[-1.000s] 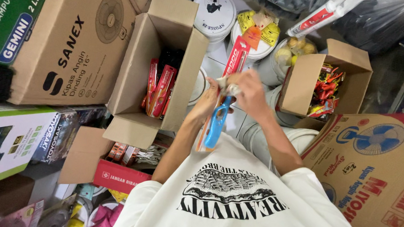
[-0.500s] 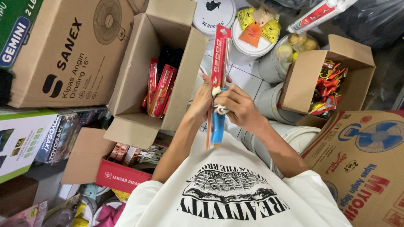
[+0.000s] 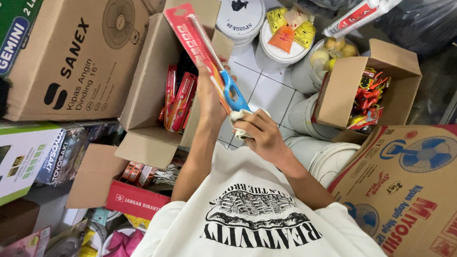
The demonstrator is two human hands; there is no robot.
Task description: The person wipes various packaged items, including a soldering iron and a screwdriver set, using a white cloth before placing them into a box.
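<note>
My left hand [image 3: 209,90] grips a long red blister pack [image 3: 194,31] that holds a stick lighter with a blue handle [image 3: 233,94]. The pack tilts up and to the left, over the open cardboard box [image 3: 152,65]. My right hand [image 3: 264,136] holds a crumpled white cloth [image 3: 241,119] against the pack's lower end, by the blue handle. Inside the box stand more of the same red packs [image 3: 176,99].
Large fan cartons lie at the left [image 3: 74,52] and lower right [image 3: 413,190]. A smaller open box [image 3: 346,87] of red and yellow items sits at the right. White buckets [image 3: 240,17] stand on the tiled floor ahead, and another open carton [image 3: 135,191] is below.
The pack has swung from leaning right, through upright, to leaning left over the open box. My left hand moved up along it, while my right hand with the cloth slid to its lower end.
</note>
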